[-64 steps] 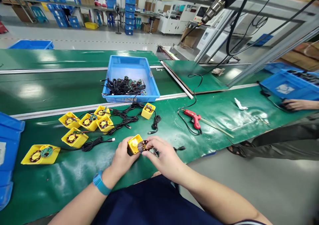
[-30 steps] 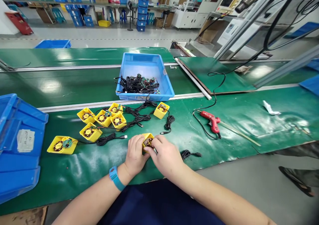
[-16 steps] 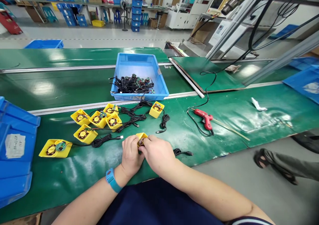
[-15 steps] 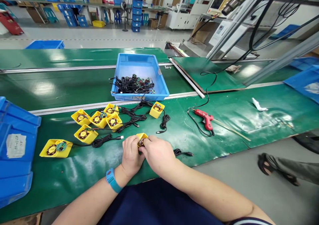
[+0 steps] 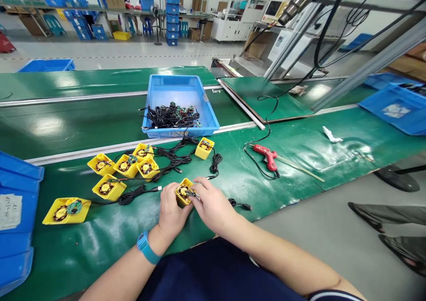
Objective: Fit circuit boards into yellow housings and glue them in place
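My left hand (image 5: 171, 210) grips a small yellow housing (image 5: 182, 192) with a copper coil inside, held on the green belt near its front edge. My right hand (image 5: 209, 203) touches the same housing from the right, its fingertips pinched on a small part at the opening that I cannot make out. A black cable (image 5: 238, 203) trails to the right from under my right hand. A blue band sits on my left wrist.
Several more yellow housings (image 5: 124, 168) with black cables lie to the left. A blue tray (image 5: 179, 92) of cabled parts stands behind them. A red glue gun (image 5: 266, 154) lies to the right. Blue bins (image 5: 16, 212) stand at far left; a person's feet show at the right.
The housing has turned so its coil side shows more. My right hand has slid off the top, to its right side. The view has shifted a little.
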Demonstrator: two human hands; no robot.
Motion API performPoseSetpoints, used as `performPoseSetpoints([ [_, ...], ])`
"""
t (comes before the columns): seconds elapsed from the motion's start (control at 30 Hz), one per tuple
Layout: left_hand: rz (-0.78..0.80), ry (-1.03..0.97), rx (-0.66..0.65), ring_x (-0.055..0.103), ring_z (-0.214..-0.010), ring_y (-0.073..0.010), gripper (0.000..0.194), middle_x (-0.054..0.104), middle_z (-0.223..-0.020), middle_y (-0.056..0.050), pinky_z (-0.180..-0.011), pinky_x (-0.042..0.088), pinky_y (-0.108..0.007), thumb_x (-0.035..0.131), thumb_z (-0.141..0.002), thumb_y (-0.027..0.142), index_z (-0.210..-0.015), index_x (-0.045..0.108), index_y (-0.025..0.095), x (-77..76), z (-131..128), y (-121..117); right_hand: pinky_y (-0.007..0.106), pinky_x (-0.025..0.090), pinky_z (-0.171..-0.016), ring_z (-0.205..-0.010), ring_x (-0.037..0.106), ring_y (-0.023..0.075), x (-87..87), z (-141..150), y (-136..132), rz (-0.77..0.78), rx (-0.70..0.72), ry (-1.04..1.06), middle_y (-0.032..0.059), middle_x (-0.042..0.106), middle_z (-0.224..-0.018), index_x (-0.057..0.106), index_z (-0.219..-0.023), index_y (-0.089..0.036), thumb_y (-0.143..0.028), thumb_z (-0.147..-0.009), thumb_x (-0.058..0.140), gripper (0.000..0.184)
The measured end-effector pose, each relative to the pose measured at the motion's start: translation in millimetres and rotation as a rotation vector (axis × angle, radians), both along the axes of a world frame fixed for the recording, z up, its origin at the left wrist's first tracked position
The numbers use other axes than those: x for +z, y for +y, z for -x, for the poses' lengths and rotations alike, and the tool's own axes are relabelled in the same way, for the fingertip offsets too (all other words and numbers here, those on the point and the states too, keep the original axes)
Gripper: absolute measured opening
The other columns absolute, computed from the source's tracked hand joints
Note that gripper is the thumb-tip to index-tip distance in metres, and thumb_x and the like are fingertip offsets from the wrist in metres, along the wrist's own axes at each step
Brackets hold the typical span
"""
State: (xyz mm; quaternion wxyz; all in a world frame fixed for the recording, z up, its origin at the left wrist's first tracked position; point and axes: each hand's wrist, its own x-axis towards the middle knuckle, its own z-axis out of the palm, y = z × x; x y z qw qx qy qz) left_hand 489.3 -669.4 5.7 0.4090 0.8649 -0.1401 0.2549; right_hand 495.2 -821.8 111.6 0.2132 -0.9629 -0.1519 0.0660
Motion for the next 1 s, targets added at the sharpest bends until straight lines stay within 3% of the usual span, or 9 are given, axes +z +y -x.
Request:
performPoseSetpoints([
  [0.1,0.020,-0.034,-0.029,0.062,-0.111,-0.0276,0.047,0.062,-0.118,-0.013,-0.097,0.054,-0.048,0.068,-0.090,0.031,-0.130,0.047,0.018,-4.1,-1,3,0.039,0.060,-0.091,-0.098,0.071,0.0215,-15.5,6,-10,-0.182,0.018,-0.024,0.0179,0.051,-0.145,0.062,-0.124,-0.016,-0.014,-0.093,0.062,0.031],
  [0.2,0.000,-0.064,-0.086,0.061,-0.117,-0.0285,0.043,0.061,-0.124,-0.014,-0.101,0.054,-0.051,0.063,-0.091,0.024,-0.131,0.048,0.019,-7.4,-2,4,0.041,0.060,-0.095,-0.105,0.070,0.0235,-23.3,5,-13,-0.248,0.103,0.004,0.0159,0.050,-0.147,0.061,-0.127,-0.019,-0.017,-0.090,0.070,0.038],
  [0.37,-0.091,-0.007,-0.093,0.064,-0.113,-0.0274,0.036,0.065,-0.117,-0.013,-0.097,0.058,-0.047,0.064,-0.089,0.021,-0.124,0.053,0.018,-6.6,-4,7,0.046,0.061,-0.094,-0.112,0.068,0.0289,-24.3,-3,-13,-0.102,0.121,0.048,0.0147,0.057,-0.138,0.060,-0.128,-0.020,-0.020,-0.091,0.070,0.038],
  [0.5,-0.093,-0.093,-0.099,0.064,-0.118,-0.0281,0.040,0.065,-0.123,-0.015,-0.101,0.057,-0.047,0.065,-0.090,0.024,-0.127,0.051,0.018,-6.5,-4,10,0.044,0.062,-0.089,-0.106,0.070,0.0281,-21.0,-4,-12,-0.029,0.173,0.010,0.0146,0.055,-0.139,0.057,-0.128,-0.021,-0.024,-0.093,0.070,0.038],
  [0.67,-0.161,-0.017,-0.030,0.066,-0.115,-0.0278,0.035,0.066,-0.119,-0.015,-0.097,0.060,-0.046,0.060,-0.088,0.017,-0.122,0.054,0.017,-14.0,-7,10,0.044,0.060,-0.085,-0.101,0.070,0.0295,-21.9,-8,-8,0.016,0.159,0.085,0.0150,0.061,-0.128,0.057,-0.128,-0.018,-0.029,-0.094,0.068,0.037],
  [0.8,-0.198,-0.002,-0.069,0.064,-0.123,-0.0289,0.045,0.064,-0.130,-0.017,-0.101,0.058,-0.047,0.062,-0.094,0.031,-0.134,0.048,0.017,-18.8,-2,21,0.045,0.055,-0.097,-0.111,0.066,0.0299,-21.8,-12,-18,-0.199,0.201,0.072,0.0138,0.062,-0.128,0.058,-0.131,-0.019,-0.036,-0.087,0.077,0.050],
  [0.9,-0.237,0.039,-0.078,0.063,-0.126,-0.0302,0.064,0.061,-0.137,-0.019,-0.101,0.058,-0.047,0.063,-0.094,0.046,-0.146,0.039,0.018,-28.1,8,39,0.041,0.052,-0.102,-0.114,0.064,0.0279,-18.3,-25,-42,-0.426,0.265,0.069,0.0126,0.063,-0.132,0.057,-0.136,-0.021,-0.046,-0.081,0.082,0.066],
  [0.97,-0.245,0.039,-0.039,0.066,-0.122,-0.0306,0.069,0.063,-0.135,-0.020,-0.095,0.061,-0.044,0.061,-0.093,0.054,-0.147,0.039,0.017,-42.1,12,53,0.039,0.054,-0.097,-0.107,0.066,0.0255,-14.7,-44,-63,-0.481,0.188,0.061,0.0126,0.067,-0.128,0.061,-0.133,-0.019,-0.047,-0.086,0.076,0.056],
  [1.0,-0.234,0.037,0.009,0.067,-0.119,-0.0301,0.062,0.066,-0.132,-0.019,-0.094,0.061,-0.044,0.057,-0.095,0.055,-0.143,0.045,0.017,-51.2,12,59,0.038,0.054,-0.094,-0.102,0.068,0.0246,-12.2,-58,-73,-0.475,0.125,0.045,0.0124,0.069,-0.123,0.065,-0.128,-0.019,-0.045,-0.089,0.072,0.048],
])
